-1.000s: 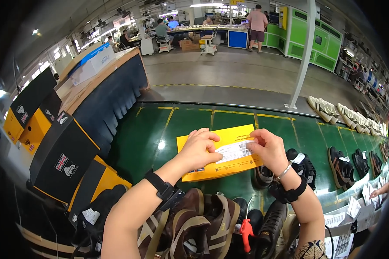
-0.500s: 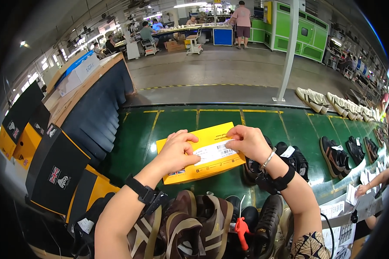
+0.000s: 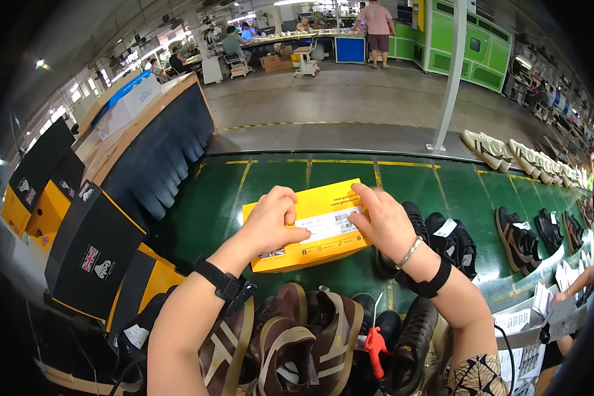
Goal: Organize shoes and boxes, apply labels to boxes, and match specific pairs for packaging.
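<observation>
A yellow shoe box (image 3: 257, 241) stands on the green conveyor surface in front of me, its printed side facing me. A white barcode label (image 3: 333, 226) lies flat across that side. My left hand (image 3: 270, 218) rests at the box's left part, thumb stretched onto the label's left end, fingers loosely bent and apart from the thumb. My right hand (image 3: 386, 221) is at the other end, its thumb on the label's right end and its index finger reaching to the box's top edge. Neither hand is wrapped round anything.
Brown sneakers (image 3: 287, 356), black shoes (image 3: 412, 343) and a red air gun (image 3: 376, 350) lie nearest me. Open black-and-yellow shoe boxes (image 3: 92, 257) stand at left. More black shoes (image 3: 449, 237) sit at right, before a metal post (image 3: 452, 79). Another person's hand (image 3: 564, 294) shows far right.
Both hands have opened: the right fingers have straightened from a pinch at the label's right end, and the left thumb lies flatter on it. The view has shifted slightly.
</observation>
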A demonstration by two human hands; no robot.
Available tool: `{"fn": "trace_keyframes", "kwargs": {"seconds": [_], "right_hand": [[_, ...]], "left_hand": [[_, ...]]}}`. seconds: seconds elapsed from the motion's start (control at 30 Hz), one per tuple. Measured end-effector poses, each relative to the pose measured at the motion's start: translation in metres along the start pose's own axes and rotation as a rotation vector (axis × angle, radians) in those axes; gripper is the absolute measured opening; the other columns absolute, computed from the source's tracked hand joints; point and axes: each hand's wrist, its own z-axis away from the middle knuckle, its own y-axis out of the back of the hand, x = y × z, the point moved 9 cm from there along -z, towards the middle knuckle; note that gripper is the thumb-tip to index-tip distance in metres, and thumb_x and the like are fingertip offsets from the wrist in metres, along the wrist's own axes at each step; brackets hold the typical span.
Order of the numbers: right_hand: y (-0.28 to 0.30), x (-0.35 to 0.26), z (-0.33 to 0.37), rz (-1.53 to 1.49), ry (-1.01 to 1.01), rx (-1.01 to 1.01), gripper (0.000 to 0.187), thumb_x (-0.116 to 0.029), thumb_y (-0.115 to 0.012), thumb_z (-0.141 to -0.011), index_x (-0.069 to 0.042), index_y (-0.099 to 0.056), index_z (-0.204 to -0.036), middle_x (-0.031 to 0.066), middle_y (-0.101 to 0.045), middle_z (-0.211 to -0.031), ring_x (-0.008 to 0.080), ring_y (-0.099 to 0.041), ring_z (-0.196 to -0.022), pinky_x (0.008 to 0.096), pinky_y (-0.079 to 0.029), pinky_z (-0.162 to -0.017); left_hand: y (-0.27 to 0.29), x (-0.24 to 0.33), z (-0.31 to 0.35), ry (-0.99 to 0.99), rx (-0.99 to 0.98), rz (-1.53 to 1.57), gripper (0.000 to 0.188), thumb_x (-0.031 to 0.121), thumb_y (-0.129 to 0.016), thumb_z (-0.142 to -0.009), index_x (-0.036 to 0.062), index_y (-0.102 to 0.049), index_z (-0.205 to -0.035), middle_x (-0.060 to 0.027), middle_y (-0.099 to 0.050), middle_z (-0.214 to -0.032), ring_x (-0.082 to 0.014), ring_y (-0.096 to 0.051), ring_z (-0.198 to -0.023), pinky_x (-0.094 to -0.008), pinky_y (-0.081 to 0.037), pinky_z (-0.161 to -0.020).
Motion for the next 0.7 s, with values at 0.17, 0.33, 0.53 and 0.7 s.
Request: {"fn": "trace_keyframes", "kwargs": {"seconds": [0.17,0.33,0.53,0.7], "right_hand": [[0.001,-0.044,0.017,0.096,0.314,0.266,0.034,-0.004,-0.057,-0.072,0.003,-0.052,-0.105,0.0174,-0.056,-0.1,0.0319,-0.055,-0.092,0.0381,-0.045,-0.082],[-0.08,-0.103,0.028,0.107,0.452,-0.137,0.067,-0.041,-0.063,-0.075,-0.001,-0.043,-0.124,0.017,-0.045,-0.128,0.0284,-0.042,-0.121,0.0433,-0.033,-0.1],[-0.05,-0.035,0.023,0.173,0.249,-0.112,0.078,-0.046,-0.069,-0.066,-0.005,-0.042,-0.127,0.0148,-0.042,-0.132,0.0274,-0.037,-0.126,0.0494,-0.031,-0.1],[-0.015,0.097,0.051,0.332,-0.218,-0.121,0.072,-0.037,-0.069,-0.067,-0.006,-0.04,-0.125,0.0113,-0.046,-0.126,0.029,-0.04,-0.12,0.0484,-0.031,-0.095]], "left_hand": [[0.001,-0.006,-0.001,-0.121,0.194,0.04,0.028,0.019,-0.069,-0.073,0.0052,-0.056,-0.094,-0.012,-0.051,-0.111,-0.0297,-0.052,-0.102,-0.0329,-0.041,-0.089],[0.01,-0.013,0.011,-0.179,0.38,-0.157,0.026,0.013,-0.053,-0.084,0.0057,-0.055,-0.109,-0.0139,-0.055,-0.114,-0.0304,-0.051,-0.107,-0.0382,-0.04,-0.091],[-0.001,-0.001,0.009,-0.223,0.32,-0.301,0.041,0.024,-0.059,-0.081,0.0068,-0.051,-0.117,-0.0153,-0.048,-0.125,-0.031,-0.044,-0.116,-0.0396,-0.034,-0.097],[-0.007,0.018,0.023,-0.15,0.031,-0.485,0.098,0.058,-0.073,-0.052,0.0115,-0.038,-0.131,-0.0265,-0.026,-0.136,-0.0408,-0.025,-0.126,-0.0503,-0.02,-0.103]]}}
